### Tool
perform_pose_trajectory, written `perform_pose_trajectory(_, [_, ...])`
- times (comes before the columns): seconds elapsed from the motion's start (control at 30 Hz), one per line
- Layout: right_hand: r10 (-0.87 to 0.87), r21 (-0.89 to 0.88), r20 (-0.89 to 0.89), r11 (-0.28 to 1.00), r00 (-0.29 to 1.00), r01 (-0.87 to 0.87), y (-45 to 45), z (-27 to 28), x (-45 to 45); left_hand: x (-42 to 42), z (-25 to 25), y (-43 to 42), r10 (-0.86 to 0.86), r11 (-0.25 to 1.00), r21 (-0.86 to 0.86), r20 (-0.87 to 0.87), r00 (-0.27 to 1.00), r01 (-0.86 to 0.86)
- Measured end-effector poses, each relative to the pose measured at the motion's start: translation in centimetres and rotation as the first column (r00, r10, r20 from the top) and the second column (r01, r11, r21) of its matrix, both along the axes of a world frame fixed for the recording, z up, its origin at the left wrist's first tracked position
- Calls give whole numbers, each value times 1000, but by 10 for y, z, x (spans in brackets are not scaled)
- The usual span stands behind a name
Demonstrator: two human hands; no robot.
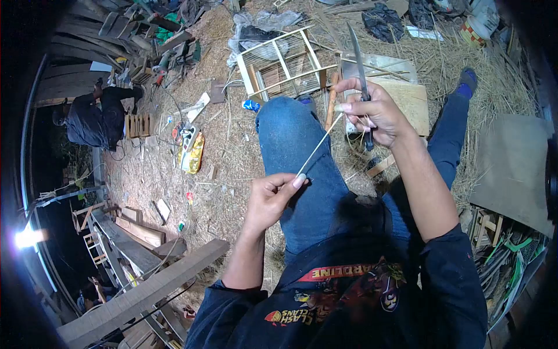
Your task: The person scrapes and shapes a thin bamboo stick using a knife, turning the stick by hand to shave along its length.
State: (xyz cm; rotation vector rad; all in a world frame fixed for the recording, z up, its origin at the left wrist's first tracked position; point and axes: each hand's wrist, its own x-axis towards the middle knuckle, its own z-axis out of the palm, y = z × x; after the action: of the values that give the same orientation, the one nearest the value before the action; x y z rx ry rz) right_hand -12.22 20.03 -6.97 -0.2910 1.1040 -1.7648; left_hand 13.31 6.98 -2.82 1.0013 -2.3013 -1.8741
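A thin pale stick (319,145) runs slantwise above my thigh. My left hand (272,199) pinches its lower end between thumb and fingers. At the upper end, the thumb and fingers of my right hand (378,113) touch the stick. That same hand is closed on a knife (359,58), its long blade pointing away from me and its dark handle partly hidden by the fingers. Just beyond my knee stands a small cage-like frame (282,58) of light wood with thin bars. Near my right hand lies a pale wooden board (407,102).
Straw and shavings cover the ground (232,215). A yellow packet (192,154) and a blue can-like item (251,105) lie to the left. Further left, a person in dark clothing (96,119) sits. A long plank (145,291) crosses the lower left. Black plastic bags (383,23) lie beyond.
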Motion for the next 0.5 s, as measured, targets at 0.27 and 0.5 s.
perform_pose_trajectory(0.27, [-180, -19, -129, 984, 975, 179, 29, -11, -37, 21, -19, -13, 44, 993, 109, -21, 999, -41])
perform_pose_trajectory(0.5, [402, 616, -656, 775, 638, 144, 46, -67, 27, 9, -17, 0, 179, 941, 304, -71, 981, -150])
